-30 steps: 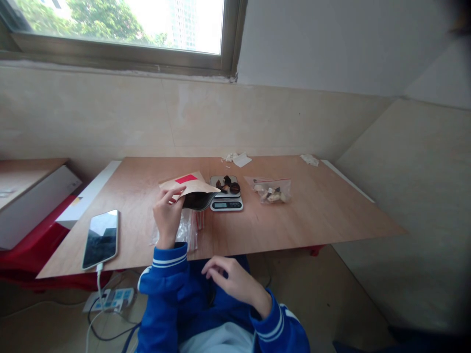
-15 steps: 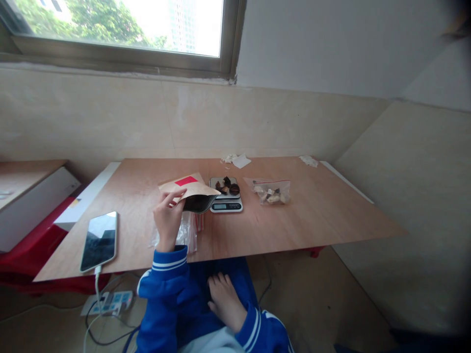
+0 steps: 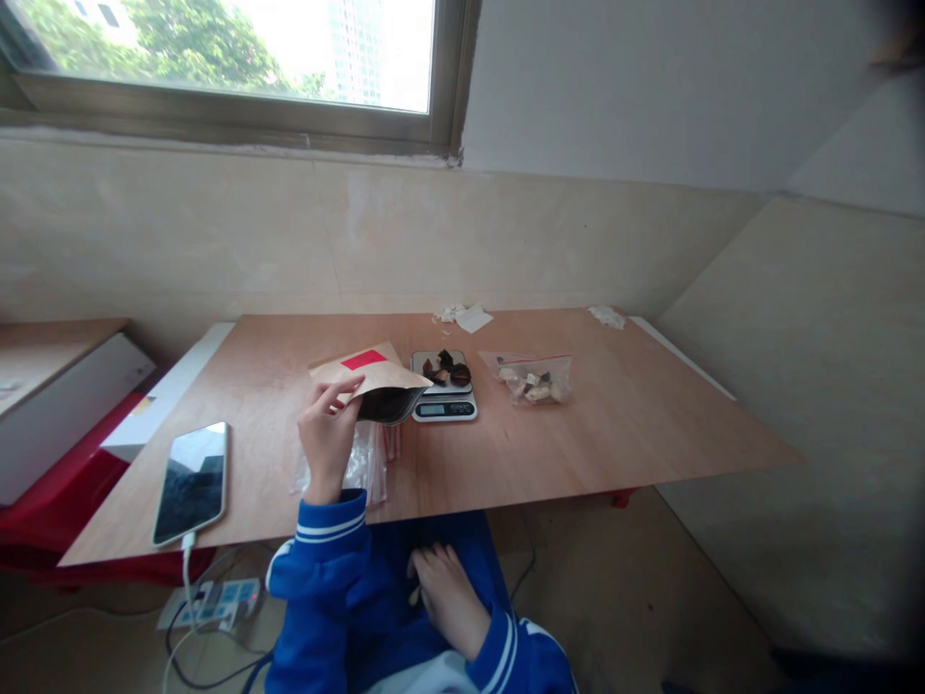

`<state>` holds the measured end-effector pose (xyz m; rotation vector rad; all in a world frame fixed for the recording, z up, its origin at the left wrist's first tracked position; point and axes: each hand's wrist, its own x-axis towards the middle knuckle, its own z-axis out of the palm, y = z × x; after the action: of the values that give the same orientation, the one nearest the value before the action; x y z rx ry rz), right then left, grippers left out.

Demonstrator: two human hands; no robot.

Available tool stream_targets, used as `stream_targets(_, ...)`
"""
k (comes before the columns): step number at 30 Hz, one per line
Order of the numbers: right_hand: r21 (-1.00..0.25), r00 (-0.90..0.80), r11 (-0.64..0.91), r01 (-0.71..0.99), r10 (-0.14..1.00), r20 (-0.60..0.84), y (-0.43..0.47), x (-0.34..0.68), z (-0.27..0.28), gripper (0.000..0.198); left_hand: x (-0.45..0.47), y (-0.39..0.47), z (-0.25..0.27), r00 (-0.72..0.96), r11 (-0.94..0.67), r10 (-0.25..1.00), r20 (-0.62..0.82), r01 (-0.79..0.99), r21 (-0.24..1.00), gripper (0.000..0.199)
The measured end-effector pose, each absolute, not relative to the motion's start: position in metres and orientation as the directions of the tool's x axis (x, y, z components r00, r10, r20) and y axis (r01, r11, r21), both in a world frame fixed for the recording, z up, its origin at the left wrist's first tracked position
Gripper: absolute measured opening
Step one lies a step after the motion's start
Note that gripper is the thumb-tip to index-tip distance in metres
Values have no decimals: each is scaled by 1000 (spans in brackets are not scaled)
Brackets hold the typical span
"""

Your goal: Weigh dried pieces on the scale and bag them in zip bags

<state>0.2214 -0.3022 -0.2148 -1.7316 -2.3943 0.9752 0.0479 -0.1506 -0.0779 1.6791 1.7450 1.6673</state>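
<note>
A kraft-paper pouch (image 3: 386, 376) with a red label is tilted in my left hand (image 3: 327, 429), whose fingers and thumb pinch its edge. Its dark-lined mouth faces right and toward me, beside a small digital scale (image 3: 445, 411). Dark brown dried pieces (image 3: 446, 368) lie on the scale's plate. Below the pouch, partly covered by my left hand, are clear zip bags (image 3: 368, 467) with red strips. My right hand (image 3: 449, 590) rests on my lap, fingers loosely laid down; a small pale spot by its thumb is unclear.
Right of the scale lies a clear zip bag (image 3: 533, 379) of pale dried pieces. A phone (image 3: 192, 482) with a charging cable sits at the table's left front. Scraps of white paper (image 3: 473, 318) lie along the back edge. A power strip (image 3: 217, 602) is on the floor.
The pouch and my left hand stay almost in place. My right hand shifts slightly on my lap, its fingers drawing closer together. The view tilts a little.
</note>
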Motion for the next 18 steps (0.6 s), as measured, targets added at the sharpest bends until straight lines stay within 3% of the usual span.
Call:
stream_targets(4,-796,-398,131,592,905,-148,-290,239,-165,37,45,-152,-78,-329,-281,784,526,568,774,22)
stream_targets(7,-915,-284,160,370,957,53,-252,257,-130,19,46,-154,-78,-348,-283,769,536,567,774,22)
stream_targets(11,-908,98,250,337,950,298,-166,278,-122,14,50,-157,-77,-403,-273,743,534,547,792,22)
stream_targets(18,-777,125,246,580,915,383,-64,287,-148,23,50,-161,-72,-453,-276,726,517,497,823,27)
